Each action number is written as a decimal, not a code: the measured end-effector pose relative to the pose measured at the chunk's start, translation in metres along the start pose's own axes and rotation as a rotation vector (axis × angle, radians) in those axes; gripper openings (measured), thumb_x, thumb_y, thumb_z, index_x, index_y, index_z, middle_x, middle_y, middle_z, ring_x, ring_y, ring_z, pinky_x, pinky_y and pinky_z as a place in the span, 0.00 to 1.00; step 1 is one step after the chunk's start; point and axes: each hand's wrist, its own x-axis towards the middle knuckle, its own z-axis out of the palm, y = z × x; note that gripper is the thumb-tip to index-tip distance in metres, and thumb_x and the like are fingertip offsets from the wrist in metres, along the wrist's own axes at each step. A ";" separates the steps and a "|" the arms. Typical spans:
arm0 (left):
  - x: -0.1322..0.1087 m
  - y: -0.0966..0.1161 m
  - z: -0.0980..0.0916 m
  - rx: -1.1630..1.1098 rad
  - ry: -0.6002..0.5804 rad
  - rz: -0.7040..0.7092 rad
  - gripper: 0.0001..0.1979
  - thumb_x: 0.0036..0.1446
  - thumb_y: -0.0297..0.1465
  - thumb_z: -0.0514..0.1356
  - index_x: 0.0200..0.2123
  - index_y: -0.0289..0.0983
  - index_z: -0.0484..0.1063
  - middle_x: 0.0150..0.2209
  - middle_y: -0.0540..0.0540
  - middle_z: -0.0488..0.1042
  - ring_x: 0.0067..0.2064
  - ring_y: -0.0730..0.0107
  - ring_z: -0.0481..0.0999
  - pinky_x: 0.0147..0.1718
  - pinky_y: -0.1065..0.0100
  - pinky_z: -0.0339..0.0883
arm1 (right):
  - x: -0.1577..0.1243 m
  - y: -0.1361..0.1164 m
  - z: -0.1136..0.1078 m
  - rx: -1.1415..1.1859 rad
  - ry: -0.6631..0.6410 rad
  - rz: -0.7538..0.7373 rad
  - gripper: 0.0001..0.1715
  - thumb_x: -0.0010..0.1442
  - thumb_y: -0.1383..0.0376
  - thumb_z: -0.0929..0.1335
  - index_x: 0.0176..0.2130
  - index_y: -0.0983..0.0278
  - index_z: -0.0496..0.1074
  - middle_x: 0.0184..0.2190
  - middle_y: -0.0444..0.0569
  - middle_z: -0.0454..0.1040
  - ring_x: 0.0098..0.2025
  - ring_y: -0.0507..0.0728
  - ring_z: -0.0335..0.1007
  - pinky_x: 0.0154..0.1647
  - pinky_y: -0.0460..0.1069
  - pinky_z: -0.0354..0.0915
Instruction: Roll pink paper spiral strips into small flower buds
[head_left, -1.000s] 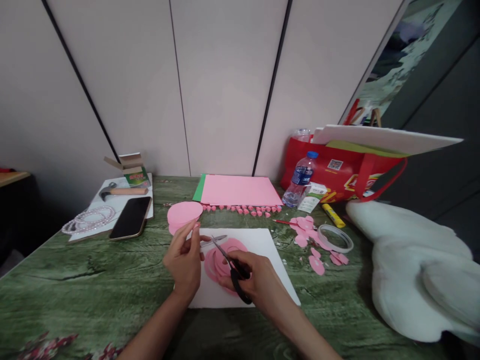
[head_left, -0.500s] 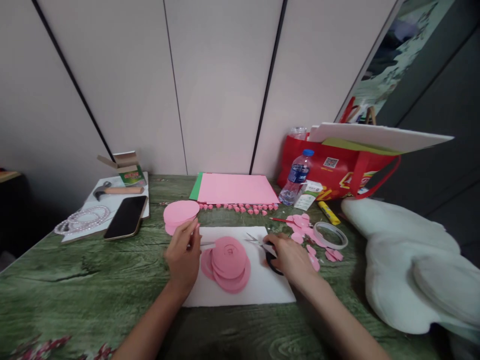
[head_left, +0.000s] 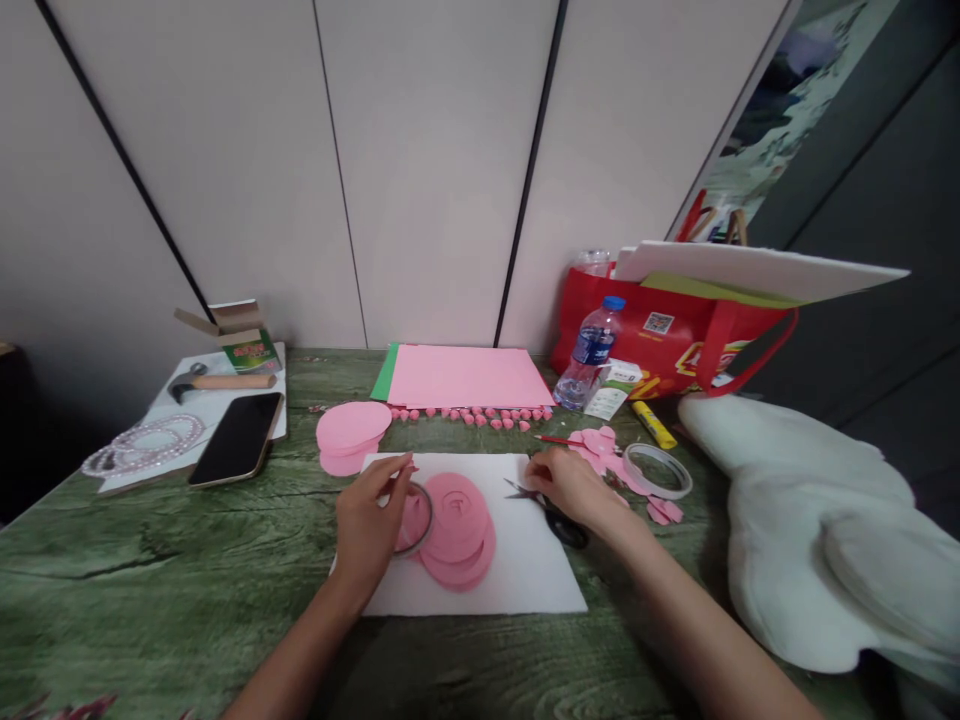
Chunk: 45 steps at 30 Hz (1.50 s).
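My left hand (head_left: 369,520) has its thumb and fingers closed on a thin ring (head_left: 430,525) that looks like a narrow roll of tape. Through the ring shows part of the pink paper rose (head_left: 456,510), a coiled spiral on round layers. The rose sits on a white sheet (head_left: 525,570). At the sheet's right edge my right hand (head_left: 574,485) is curled over the black-handled scissors (head_left: 566,530), their blades pointing left and slightly parted. Its fingertips are partly hidden. Pink paper ovals (head_left: 352,428) lie stacked just beyond my left hand.
Behind are pink sheets (head_left: 469,375) and a row of small pink rolls (head_left: 487,415). To the right are pink petals (head_left: 596,445), a tape roll (head_left: 686,480), a glue stick (head_left: 654,424), a bottle (head_left: 589,360) and a grey cushion (head_left: 795,500). A phone (head_left: 238,440) and hammer (head_left: 232,381) lie left.
The ring in my left hand has turned from edge-on to facing me. My right hand and the scissors have shifted right, with the handles swung outward.
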 end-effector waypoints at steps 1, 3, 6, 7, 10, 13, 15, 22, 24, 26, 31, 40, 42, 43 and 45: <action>0.001 0.002 0.000 -0.065 -0.013 -0.056 0.10 0.51 0.31 0.57 0.37 0.36 0.74 0.32 0.45 0.77 0.30 0.68 0.77 0.34 0.68 0.69 | 0.003 0.000 0.004 0.029 -0.004 -0.009 0.11 0.52 0.67 0.64 0.25 0.65 0.74 0.22 0.49 0.75 0.26 0.53 0.68 0.25 0.44 0.55; 0.002 0.007 0.000 -0.203 -0.039 -0.192 0.10 0.49 0.31 0.59 0.36 0.35 0.74 0.28 0.45 0.78 0.32 0.66 0.77 0.36 0.68 0.69 | 0.008 0.002 0.012 0.069 -0.018 -0.017 0.15 0.54 0.63 0.62 0.23 0.66 0.73 0.20 0.48 0.73 0.23 0.52 0.67 0.23 0.44 0.53; 0.003 0.011 0.001 -0.407 -0.059 -0.374 0.11 0.47 0.31 0.61 0.35 0.32 0.74 0.31 0.43 0.78 0.33 0.62 0.78 0.37 0.65 0.69 | 0.012 0.004 0.022 0.169 -0.015 0.008 0.17 0.53 0.59 0.63 0.22 0.66 0.73 0.20 0.48 0.73 0.22 0.52 0.66 0.21 0.44 0.52; 0.003 0.010 0.002 -0.474 -0.070 -0.420 0.11 0.46 0.31 0.62 0.35 0.32 0.74 0.32 0.42 0.78 0.34 0.61 0.78 0.39 0.64 0.69 | 0.012 0.005 0.024 0.202 -0.008 0.014 0.16 0.52 0.59 0.64 0.22 0.66 0.72 0.20 0.48 0.73 0.23 0.52 0.67 0.21 0.44 0.53; 0.001 0.007 0.005 -0.656 -0.097 -0.513 0.13 0.44 0.30 0.64 0.35 0.31 0.74 0.33 0.41 0.79 0.35 0.59 0.78 0.40 0.61 0.69 | 0.012 0.004 0.028 0.252 0.016 0.006 0.11 0.49 0.61 0.66 0.21 0.65 0.72 0.21 0.48 0.74 0.24 0.53 0.67 0.24 0.44 0.54; -0.001 0.003 0.008 -0.771 -0.104 -0.575 0.13 0.42 0.29 0.65 0.34 0.30 0.74 0.32 0.41 0.79 0.35 0.59 0.78 0.42 0.59 0.68 | 0.011 0.004 0.030 0.261 0.026 -0.006 0.11 0.49 0.64 0.65 0.20 0.64 0.71 0.21 0.48 0.74 0.26 0.54 0.68 0.25 0.45 0.55; -0.002 0.001 0.009 -0.812 -0.106 -0.597 0.14 0.42 0.29 0.65 0.34 0.30 0.75 0.32 0.41 0.79 0.36 0.59 0.78 0.44 0.59 0.67 | 0.010 0.006 0.030 0.301 0.023 -0.012 0.11 0.50 0.63 0.64 0.21 0.65 0.71 0.22 0.48 0.74 0.26 0.53 0.67 0.26 0.45 0.56; -0.005 0.008 0.010 -0.575 -0.105 -0.490 0.11 0.44 0.30 0.63 0.34 0.34 0.76 0.34 0.42 0.79 0.39 0.62 0.76 0.45 0.63 0.66 | -0.001 -0.016 0.019 0.755 0.119 -0.053 0.11 0.49 0.60 0.66 0.25 0.66 0.71 0.24 0.46 0.72 0.27 0.53 0.66 0.28 0.46 0.60; -0.005 0.011 0.010 -0.524 -0.091 -0.471 0.11 0.43 0.30 0.64 0.33 0.35 0.77 0.33 0.43 0.79 0.39 0.62 0.76 0.44 0.64 0.66 | -0.009 -0.037 0.015 0.992 0.135 -0.125 0.08 0.48 0.61 0.67 0.28 0.65 0.71 0.27 0.46 0.73 0.31 0.54 0.67 0.32 0.47 0.61; -0.006 0.012 0.011 -0.529 -0.077 -0.473 0.11 0.42 0.30 0.64 0.33 0.35 0.77 0.34 0.43 0.79 0.39 0.61 0.76 0.43 0.63 0.67 | -0.018 -0.060 0.016 1.227 0.104 -0.140 0.08 0.46 0.62 0.69 0.29 0.64 0.72 0.30 0.47 0.73 0.35 0.55 0.67 0.35 0.48 0.62; -0.009 0.011 0.014 -0.601 -0.060 -0.530 0.12 0.41 0.29 0.65 0.33 0.35 0.77 0.36 0.42 0.78 0.41 0.61 0.76 0.45 0.63 0.65 | -0.030 -0.105 0.038 1.672 0.049 0.108 0.12 0.45 0.59 0.70 0.29 0.64 0.75 0.32 0.48 0.75 0.34 0.54 0.68 0.37 0.49 0.62; -0.011 0.010 0.016 -0.793 -0.011 -0.597 0.14 0.40 0.29 0.65 0.34 0.34 0.76 0.37 0.41 0.78 0.41 0.62 0.75 0.47 0.62 0.63 | -0.027 -0.114 0.048 2.120 0.020 0.296 0.10 0.41 0.63 0.73 0.26 0.66 0.76 0.30 0.49 0.77 0.35 0.53 0.70 0.41 0.47 0.63; -0.011 0.011 0.016 -0.807 -0.003 -0.596 0.14 0.40 0.29 0.65 0.34 0.34 0.76 0.36 0.41 0.78 0.41 0.63 0.75 0.48 0.62 0.63 | -0.026 -0.113 0.049 2.129 0.024 0.279 0.09 0.42 0.63 0.72 0.27 0.66 0.76 0.31 0.49 0.77 0.36 0.53 0.71 0.43 0.48 0.63; -0.011 0.011 0.016 -0.812 -0.002 -0.597 0.14 0.40 0.29 0.65 0.34 0.34 0.76 0.36 0.41 0.78 0.41 0.63 0.75 0.48 0.62 0.63 | -0.026 -0.113 0.050 2.137 0.024 0.275 0.08 0.43 0.64 0.72 0.27 0.66 0.75 0.31 0.49 0.77 0.36 0.53 0.71 0.43 0.49 0.63; -0.011 0.012 0.016 -0.818 -0.004 -0.600 0.14 0.40 0.29 0.65 0.35 0.33 0.76 0.37 0.41 0.78 0.42 0.63 0.75 0.48 0.62 0.62 | -0.025 -0.113 0.052 2.162 0.015 0.274 0.07 0.44 0.64 0.71 0.27 0.65 0.75 0.32 0.49 0.77 0.37 0.53 0.71 0.44 0.49 0.63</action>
